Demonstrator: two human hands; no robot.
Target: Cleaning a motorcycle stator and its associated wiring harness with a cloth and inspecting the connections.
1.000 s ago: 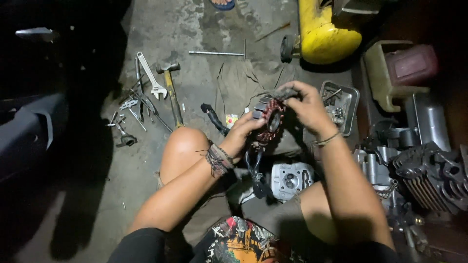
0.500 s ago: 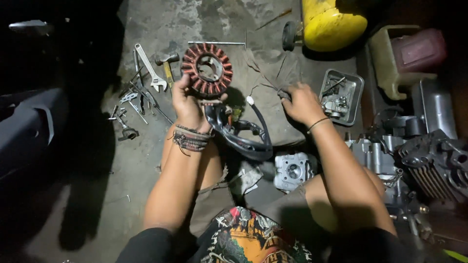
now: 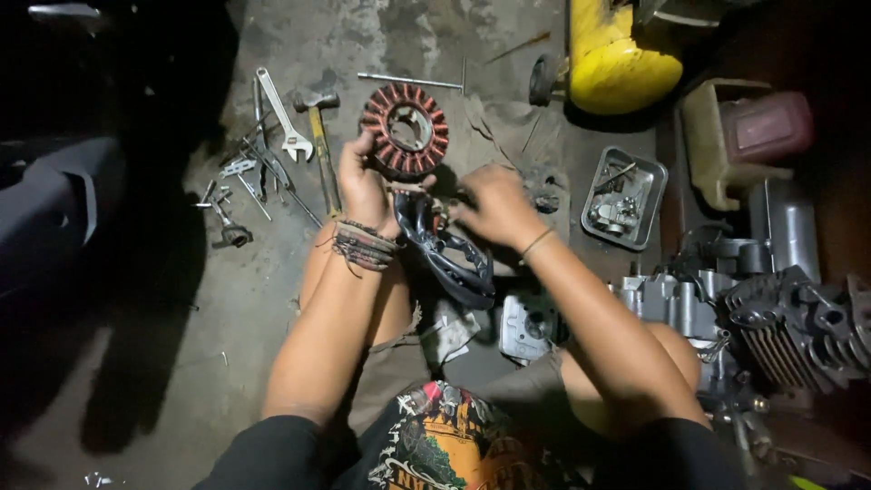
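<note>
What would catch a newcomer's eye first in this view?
First the round copper-wound stator ring, held up at top centre by the left hand. Just right of it, the right hand rests on a black curved cover piece. Beyond, a bright yellow rounded tank sits at the top right, and a silver adjustable wrench lies among tools on the concrete floor to the left.

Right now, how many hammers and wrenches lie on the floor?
2: a silver adjustable wrench and a wooden-handled hammer, side by side left of the left hand. Others may hide among nearby tools.
</note>
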